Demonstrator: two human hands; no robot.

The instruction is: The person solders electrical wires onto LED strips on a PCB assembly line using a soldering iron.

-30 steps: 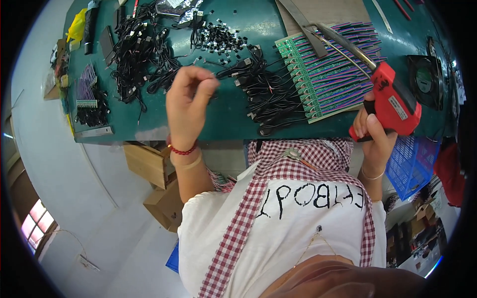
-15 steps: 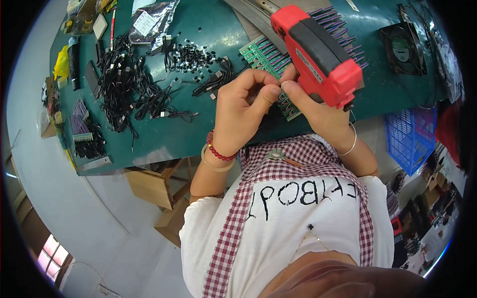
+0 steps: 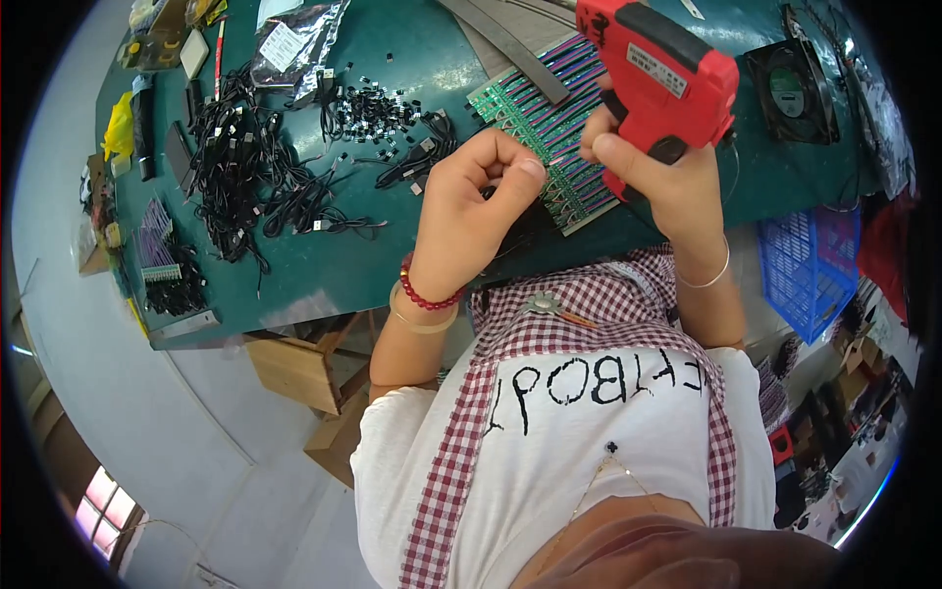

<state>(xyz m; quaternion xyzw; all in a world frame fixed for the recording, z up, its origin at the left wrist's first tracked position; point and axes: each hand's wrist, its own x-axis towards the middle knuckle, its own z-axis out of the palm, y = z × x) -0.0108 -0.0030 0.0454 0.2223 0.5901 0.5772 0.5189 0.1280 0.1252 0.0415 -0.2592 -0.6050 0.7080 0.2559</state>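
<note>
Moved since the earlier frame: right hand (image 3: pixel 662 177) and red soldering gun (image 3: pixel 669 86), away from left hand (image 3: pixel 466 201), toward two o'clock. Right fingers: wrapped round the gun's handle. Left fingers: thumb and forefinger drawn together; contents, cannot tell. Green board (image 3: pixel 525 123), just beyond, one o'clock: purple wires apparently done, near joints hidden. Black cables (image 3: pixel 231 172), nine o'clock: apparently left unattached.

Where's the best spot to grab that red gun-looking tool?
Probably the handle, coming from the person's side: it juts toward them from the bulky body of the red tool like a pistol grip, and the right hand holds it there.
</note>
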